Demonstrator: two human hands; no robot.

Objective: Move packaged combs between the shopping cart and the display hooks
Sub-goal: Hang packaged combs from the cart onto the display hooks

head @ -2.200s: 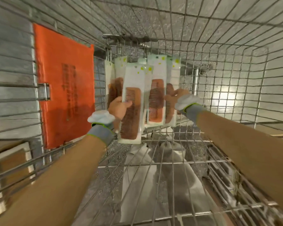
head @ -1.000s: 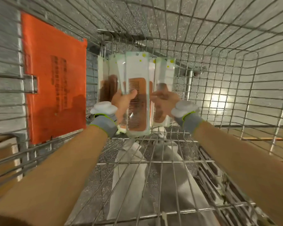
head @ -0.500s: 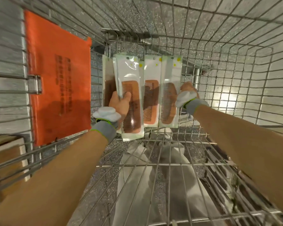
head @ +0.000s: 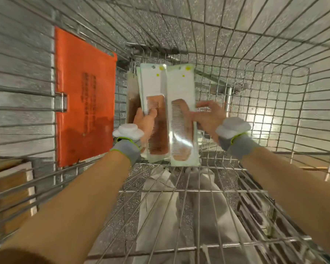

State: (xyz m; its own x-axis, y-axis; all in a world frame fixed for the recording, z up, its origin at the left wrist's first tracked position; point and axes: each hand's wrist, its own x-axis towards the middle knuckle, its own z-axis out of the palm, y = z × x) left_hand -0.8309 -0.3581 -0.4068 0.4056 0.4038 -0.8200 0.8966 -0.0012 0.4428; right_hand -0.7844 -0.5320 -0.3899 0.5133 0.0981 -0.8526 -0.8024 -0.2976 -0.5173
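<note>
Head camera looks down into a wire shopping cart [head: 255,54], with both forearms reaching toward its far end. The left hand [head: 144,124] grips a stack of comb packs [head: 153,88] from the left side. Its thumb lies across the front pack and its fingers are hidden behind the stack. The right hand [head: 210,119] pinches a single comb pack [head: 181,92] at its right edge, with the thumb pressed on the clear front over the brown comb and the other fingers spread behind. Both the stack and the single pack stand upright, side by side, and the single pack's left edge overlaps the stack. Their lower ends hang close to the cart's wire floor; whether they touch it cannot be told. An orange panel [head: 84,96] lies against the cart's left wall. Each wrist wears a grey band [head: 126,149] with a white pad on top. Pale cloth [head: 179,216] shows through the floor grid below.
</note>
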